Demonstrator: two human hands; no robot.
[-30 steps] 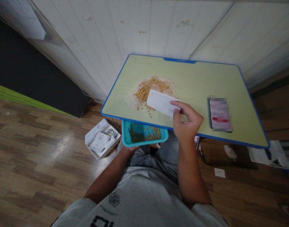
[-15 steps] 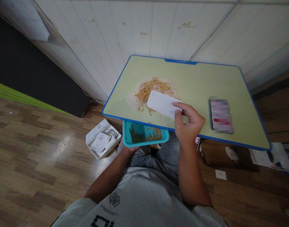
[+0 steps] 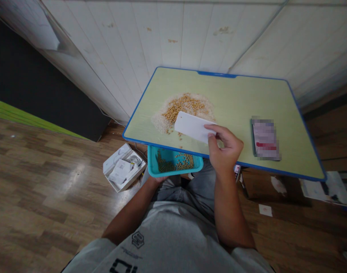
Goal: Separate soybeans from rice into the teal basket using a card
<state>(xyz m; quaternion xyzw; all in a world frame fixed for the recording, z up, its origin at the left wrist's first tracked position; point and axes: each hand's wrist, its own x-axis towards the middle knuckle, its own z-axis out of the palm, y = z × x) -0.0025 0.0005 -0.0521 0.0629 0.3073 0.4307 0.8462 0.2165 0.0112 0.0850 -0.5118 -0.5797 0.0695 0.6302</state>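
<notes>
My right hand (image 3: 226,148) pinches one end of a white card (image 3: 190,127) between thumb and fingers. The card's far end hangs over the near side of a heap of yellow soybeans (image 3: 186,102). White rice-like grains (image 3: 159,123) lie spread around and under the beans on a pale green tabletop (image 3: 241,98) with a blue rim. Below the table's front edge, my left hand (image 3: 161,179) supports a turquoise plastic tray (image 3: 176,173) from beneath; its fingers are mostly hidden. Inside the tray lie many soybeans (image 3: 185,162). A few loose beans sit between heap and table edge.
A phone (image 3: 266,140) with a blurred screen lies on the table's right side. An open white box (image 3: 124,167) with papers and cable stands on the wooden floor (image 3: 57,197) at left. Behind the table rises a white panelled wall (image 3: 190,34). A brown box (image 3: 272,189) is under the right side.
My right hand has shifted slightly left with the card, whose far end now lies a little nearer the table's front edge. The left hand and tray look unmoved.
</notes>
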